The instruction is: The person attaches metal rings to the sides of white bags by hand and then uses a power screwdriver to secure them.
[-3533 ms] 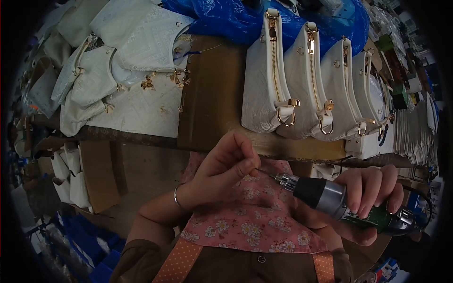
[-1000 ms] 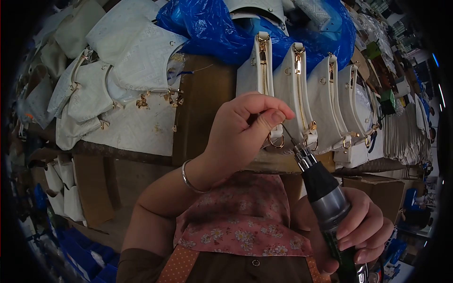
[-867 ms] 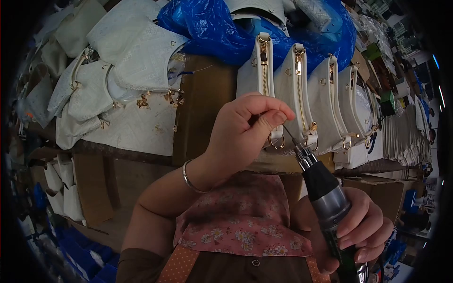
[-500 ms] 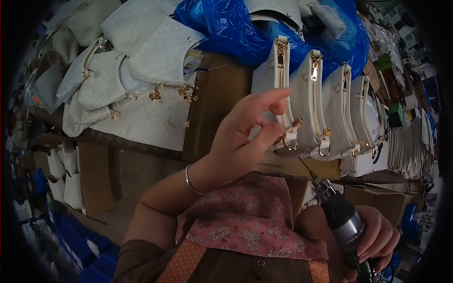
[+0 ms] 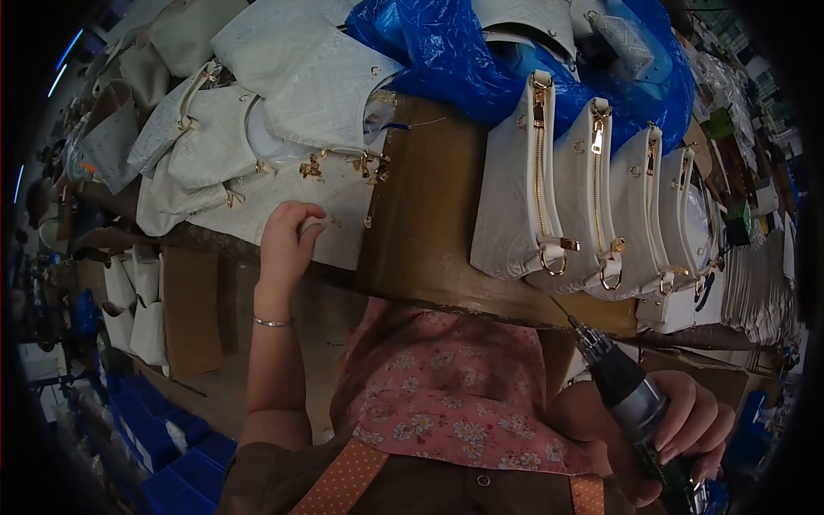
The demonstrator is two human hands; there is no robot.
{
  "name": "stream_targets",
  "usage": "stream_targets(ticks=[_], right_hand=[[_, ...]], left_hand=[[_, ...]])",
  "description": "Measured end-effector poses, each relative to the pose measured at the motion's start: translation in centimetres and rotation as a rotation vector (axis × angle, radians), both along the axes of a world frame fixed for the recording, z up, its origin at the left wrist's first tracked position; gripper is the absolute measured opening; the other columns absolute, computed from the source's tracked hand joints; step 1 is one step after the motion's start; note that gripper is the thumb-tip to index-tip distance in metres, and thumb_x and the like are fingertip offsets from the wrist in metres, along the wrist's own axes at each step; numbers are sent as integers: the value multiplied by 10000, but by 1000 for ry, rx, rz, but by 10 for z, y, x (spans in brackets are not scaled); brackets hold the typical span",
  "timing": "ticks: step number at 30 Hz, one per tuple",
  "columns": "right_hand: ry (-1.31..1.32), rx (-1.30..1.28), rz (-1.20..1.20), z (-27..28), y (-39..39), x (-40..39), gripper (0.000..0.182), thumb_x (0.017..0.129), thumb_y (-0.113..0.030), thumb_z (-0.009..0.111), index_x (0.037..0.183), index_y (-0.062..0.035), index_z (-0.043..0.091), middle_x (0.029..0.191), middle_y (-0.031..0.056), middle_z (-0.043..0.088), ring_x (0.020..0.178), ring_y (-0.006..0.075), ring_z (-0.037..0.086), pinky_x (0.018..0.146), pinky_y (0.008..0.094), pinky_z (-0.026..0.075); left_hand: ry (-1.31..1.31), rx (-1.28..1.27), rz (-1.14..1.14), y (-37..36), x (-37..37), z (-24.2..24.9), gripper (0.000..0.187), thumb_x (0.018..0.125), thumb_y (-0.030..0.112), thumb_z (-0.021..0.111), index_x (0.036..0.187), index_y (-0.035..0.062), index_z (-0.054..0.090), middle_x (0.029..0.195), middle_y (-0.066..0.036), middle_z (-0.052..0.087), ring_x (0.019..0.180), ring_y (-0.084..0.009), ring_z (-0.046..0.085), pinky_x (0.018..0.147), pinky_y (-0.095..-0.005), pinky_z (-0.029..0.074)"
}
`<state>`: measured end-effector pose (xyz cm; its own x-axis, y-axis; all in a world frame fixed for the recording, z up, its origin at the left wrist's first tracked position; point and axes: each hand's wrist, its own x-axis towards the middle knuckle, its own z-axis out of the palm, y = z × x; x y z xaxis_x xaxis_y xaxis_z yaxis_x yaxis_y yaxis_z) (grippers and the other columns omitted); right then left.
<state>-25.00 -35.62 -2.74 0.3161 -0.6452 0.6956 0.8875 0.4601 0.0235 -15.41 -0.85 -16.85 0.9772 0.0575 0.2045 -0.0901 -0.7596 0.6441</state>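
Observation:
My right hand (image 5: 691, 425) is wrapped around an electric screwdriver (image 5: 631, 386), its thin bit angled up and left towards the standing bags. My left hand (image 5: 287, 245) hovers over the white patterned material at the bench's front, fingers curled and a small gap between thumb and fingertips. I see nothing held there. Small gold metal fittings (image 5: 311, 166) lie just beyond it. To the right, several white handbags stand in a row with gold zips and D-rings; the nearest white handbag (image 5: 508, 197) sits on the brown bench surface (image 5: 421, 189).
Blue plastic sheeting (image 5: 429, 51) is bunched behind the row. More white bags (image 5: 318, 94) are piled at the left rear. Below the bench, a cardboard box (image 5: 190, 309) holds white pieces, and blue bins (image 5: 142, 425) stand at lower left. Stacked pale sheets (image 5: 760, 283) are at far right.
My left hand has moved left, away from the nearest handbag's zip end to the material near the gold fittings. The screwdriver stays in my right hand. The view has shifted slightly.

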Motion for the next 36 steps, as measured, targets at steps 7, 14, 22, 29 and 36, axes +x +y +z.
stream_targets(ticks=[7,14,22,29,36], right_hand=[[-120,54,-12,1,0,-1,449,495,2,787,864,-95,550,773,-25,424,624,74,499,585,189,466],[-43,-128,50,18,25,21,457,490,29,796,848,-109,546,774,-22,433,602,81,515,575,213,491],[35,-9,234,9,14,0,452,525,48,781,847,-114,509,775,-13,412,597,94,514,571,223,497],[328,-83,61,6,-2,-20,423,570,34,751,873,-104,490,778,-6,409,596,97,510,555,228,482],[141,-107,400,1,-14,-10,409,584,22,741,882,-94,486,791,0,407,600,93,503,556,222,480]], left_hand=[[98,155,-147,5,19,5,95,737,72,666,809,41,611,787,-99,543,723,-259,549,639,-330,438],[93,-106,-57,-32,-3,23,11,800,-3,571,797,4,562,788,-84,554,725,-176,565,664,-286,454],[437,-1386,-676,-159,-63,59,136,911,49,522,1017,52,437,845,-25,553,789,-86,543,724,-231,459],[543,-1491,-729,-191,-66,61,162,934,137,524,1005,82,389,752,-7,514,728,-120,503,673,-256,424],[574,-1426,-708,-196,-67,64,162,939,159,519,999,81,390,776,-8,515,733,-94,494,666,-218,414]])
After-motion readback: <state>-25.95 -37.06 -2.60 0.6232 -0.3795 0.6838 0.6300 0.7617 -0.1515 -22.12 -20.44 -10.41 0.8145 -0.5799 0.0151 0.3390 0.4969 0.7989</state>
